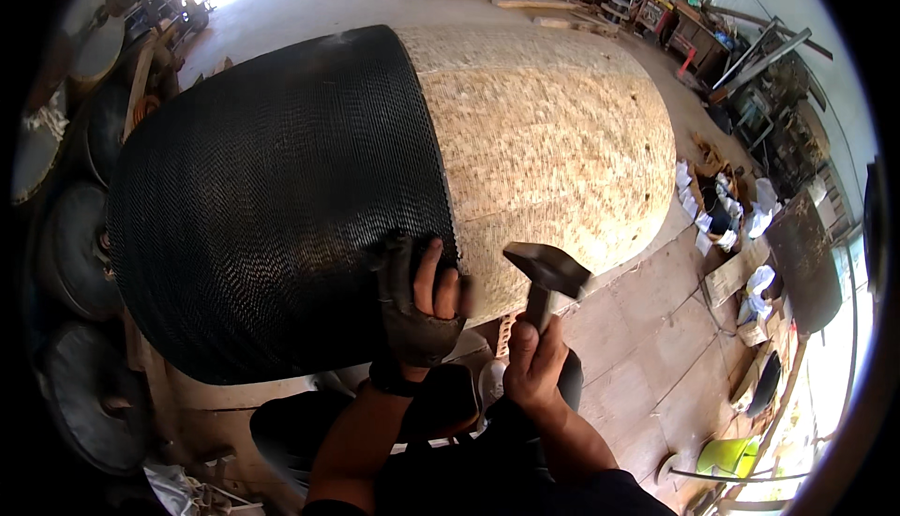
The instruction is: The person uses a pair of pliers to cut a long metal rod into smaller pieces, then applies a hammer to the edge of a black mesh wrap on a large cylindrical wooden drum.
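Observation:
A big barrel-shaped roller [553,132] lies across the view, its bare right part pale, wood-like and pitted. Its left part is wrapped in a black, finely ridged covering [272,179] that ends in a jagged edge. My right hand [537,364] is closed round the handle of a hammer [547,270], whose metal head is raised just in front of the pale part. At the lower end of the jagged edge rests my left hand [422,296], in a dark glove that leaves some fingertips bare. Its fingers are bent and partly blurred; whatever they pinch is too small to make out.
Dark round discs [80,249] stand along the left side. Behind the roller, planks [534,4] lie on the floor. To the right are an open bag with white paper [722,211], a brown panel [804,263] and a yellow-green bucket [728,457].

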`<state>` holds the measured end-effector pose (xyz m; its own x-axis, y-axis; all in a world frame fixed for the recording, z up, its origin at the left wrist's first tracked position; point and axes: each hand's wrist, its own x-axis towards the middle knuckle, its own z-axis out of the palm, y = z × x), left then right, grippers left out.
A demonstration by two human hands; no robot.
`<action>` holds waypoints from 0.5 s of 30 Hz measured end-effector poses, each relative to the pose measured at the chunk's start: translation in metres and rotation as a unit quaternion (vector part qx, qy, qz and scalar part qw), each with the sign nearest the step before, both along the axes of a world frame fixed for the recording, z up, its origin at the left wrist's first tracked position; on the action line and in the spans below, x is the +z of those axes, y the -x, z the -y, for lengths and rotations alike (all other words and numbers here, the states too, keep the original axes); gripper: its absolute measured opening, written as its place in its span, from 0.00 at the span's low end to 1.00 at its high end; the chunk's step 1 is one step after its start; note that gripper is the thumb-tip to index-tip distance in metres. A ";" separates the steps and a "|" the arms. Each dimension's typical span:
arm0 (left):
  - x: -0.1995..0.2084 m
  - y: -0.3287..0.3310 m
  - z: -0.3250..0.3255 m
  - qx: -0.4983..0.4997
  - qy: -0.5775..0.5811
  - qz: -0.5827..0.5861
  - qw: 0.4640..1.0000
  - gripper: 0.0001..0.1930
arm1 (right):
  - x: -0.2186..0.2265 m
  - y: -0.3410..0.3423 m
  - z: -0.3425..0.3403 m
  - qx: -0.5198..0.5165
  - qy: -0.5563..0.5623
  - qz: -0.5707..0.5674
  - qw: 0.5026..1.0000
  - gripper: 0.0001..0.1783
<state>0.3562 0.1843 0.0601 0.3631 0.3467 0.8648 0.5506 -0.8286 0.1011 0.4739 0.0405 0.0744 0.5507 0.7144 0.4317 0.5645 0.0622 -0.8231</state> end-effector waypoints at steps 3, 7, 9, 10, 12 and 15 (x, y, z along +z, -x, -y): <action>0.000 -0.002 0.001 0.011 0.008 -0.001 1.000 0.19 | -0.004 -0.006 -0.021 -0.022 0.115 0.068 0.991 0.11; -0.001 -0.004 -0.001 0.026 -0.010 -0.020 0.999 0.22 | -0.033 -0.018 -0.018 -0.014 0.125 -0.001 0.992 0.11; -0.002 -0.005 -0.001 0.030 -0.011 -0.020 0.999 0.22 | -0.043 -0.019 -0.016 0.002 0.092 -0.027 0.995 0.12; 0.000 -0.006 -0.001 0.031 -0.010 -0.022 0.999 0.22 | -0.049 -0.019 -0.015 0.007 0.079 -0.035 0.996 0.12; 0.002 -0.005 0.001 0.029 -0.005 -0.024 0.999 0.22 | -0.061 -0.017 -0.015 0.018 0.049 -0.053 0.997 0.11; 0.006 -0.004 0.004 0.017 0.010 -0.027 0.999 0.20 | -0.081 -0.018 -0.012 0.031 0.021 -0.057 0.998 0.10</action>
